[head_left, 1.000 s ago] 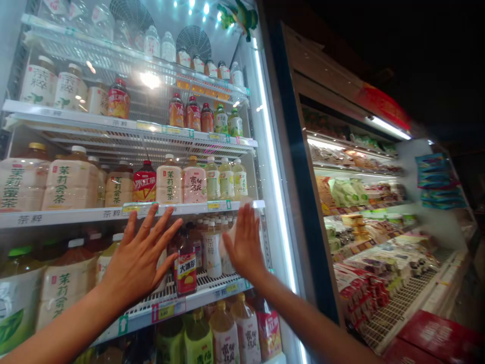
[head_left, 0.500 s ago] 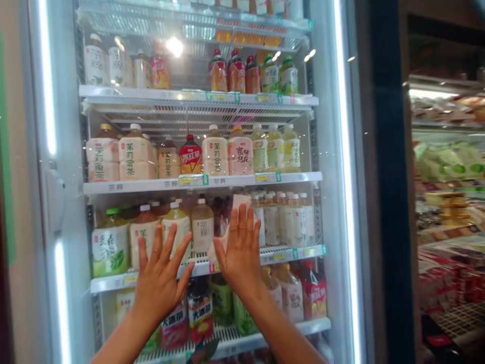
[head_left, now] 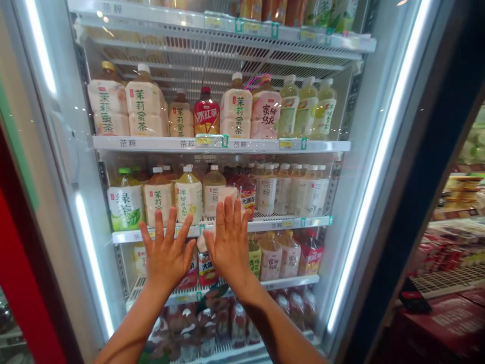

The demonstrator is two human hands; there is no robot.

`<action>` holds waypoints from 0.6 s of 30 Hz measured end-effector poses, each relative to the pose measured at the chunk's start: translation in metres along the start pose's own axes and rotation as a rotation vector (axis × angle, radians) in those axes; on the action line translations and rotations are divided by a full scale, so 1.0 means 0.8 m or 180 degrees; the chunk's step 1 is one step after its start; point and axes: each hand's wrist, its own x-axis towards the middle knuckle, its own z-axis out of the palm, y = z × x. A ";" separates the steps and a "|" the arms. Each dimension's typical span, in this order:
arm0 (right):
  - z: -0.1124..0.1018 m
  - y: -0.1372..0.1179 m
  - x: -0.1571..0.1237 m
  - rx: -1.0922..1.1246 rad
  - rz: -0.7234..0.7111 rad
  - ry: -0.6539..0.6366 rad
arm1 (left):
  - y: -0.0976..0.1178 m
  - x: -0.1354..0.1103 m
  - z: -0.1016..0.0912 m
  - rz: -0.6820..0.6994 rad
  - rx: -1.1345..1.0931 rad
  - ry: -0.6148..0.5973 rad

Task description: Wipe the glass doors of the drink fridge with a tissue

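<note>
My left hand [head_left: 166, 258] lies with its fingers spread against the glass door of a lit drinks cooler, and it holds nothing. To its right, my right hand [head_left: 231, 250] presses flat on the same glass, fingers stretched upward and close together. A thin pale cloth [head_left: 227, 191] is under that palm; its edges show above the fingertips and left of the thumb, the rest hidden. It could be a paper tissue. Behind the glass, near my fingers, stand a green-tea bottle [head_left: 126, 202] and a pale-labelled bottle [head_left: 188, 196].
Bottles line several white shelves [head_left: 227, 145] behind the glass. The door has a recessed handle [head_left: 68, 146] at left and bright light strips [head_left: 379, 167] beside the shelves. Further right is a rack with packaged goods [head_left: 450, 242] and a red box [head_left: 443, 328].
The view has tilted down and come closer to the cooler, showing the lowest shelf. Both hands now sit lower against the shelves; the right hand remains flat over the cloth.
</note>
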 end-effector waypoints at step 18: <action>0.054 -0.029 -0.200 0.0166 -0.0285 -0.0058 | 0.017 -0.145 0.013 -0.0248 -0.0080 -0.0461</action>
